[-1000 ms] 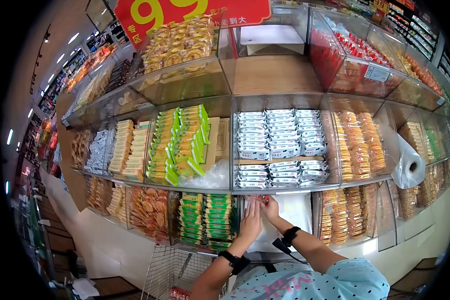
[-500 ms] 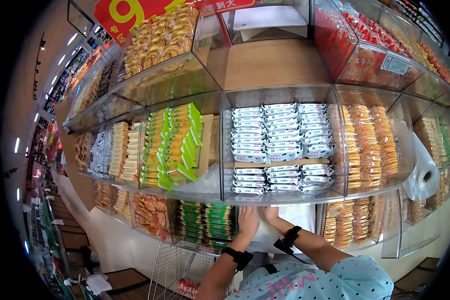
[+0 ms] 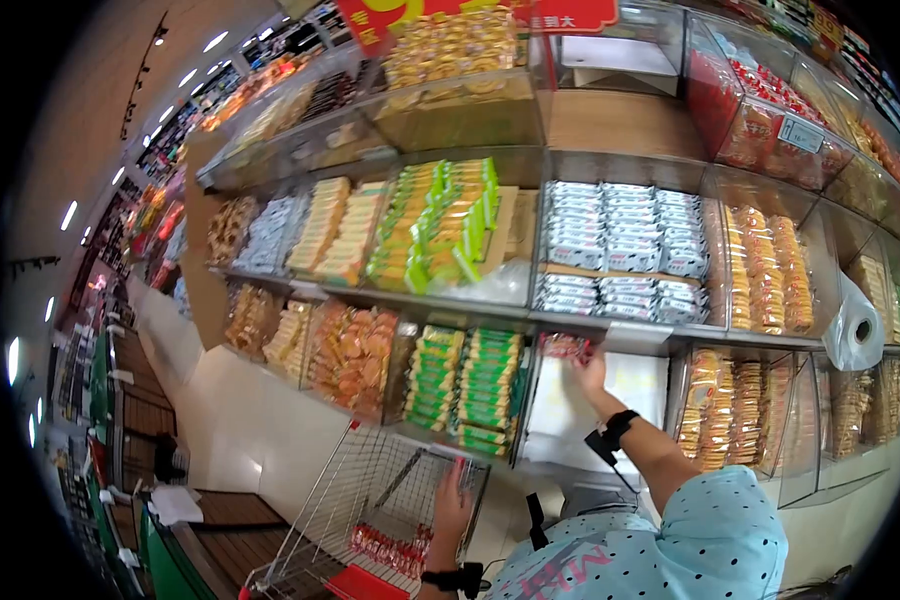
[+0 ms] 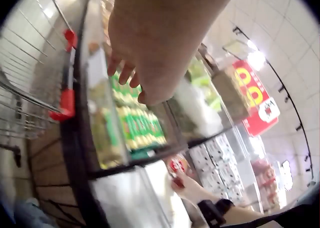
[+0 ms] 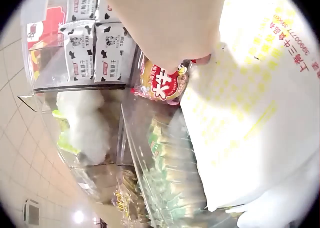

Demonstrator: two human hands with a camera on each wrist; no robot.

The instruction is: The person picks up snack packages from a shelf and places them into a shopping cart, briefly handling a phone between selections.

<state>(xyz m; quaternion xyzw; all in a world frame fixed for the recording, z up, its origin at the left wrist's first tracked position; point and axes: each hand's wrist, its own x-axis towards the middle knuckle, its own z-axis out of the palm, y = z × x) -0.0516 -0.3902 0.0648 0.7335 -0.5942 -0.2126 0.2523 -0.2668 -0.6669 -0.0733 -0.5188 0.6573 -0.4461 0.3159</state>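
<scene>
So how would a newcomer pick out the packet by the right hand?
In the lower row of the clear-walled display, find the white sheet just right of the green-wrapped packs. At the sheet's far left corner, by the right hand, is the red-and-tan packet. Its red label with large white characters sets it apart from those green packs.

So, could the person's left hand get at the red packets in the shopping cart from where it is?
Probably yes: the left hand looks empty and close by, the shopping cart is open on top, and nothing seems to cover the red packets. It would likely have to reach down.
</scene>
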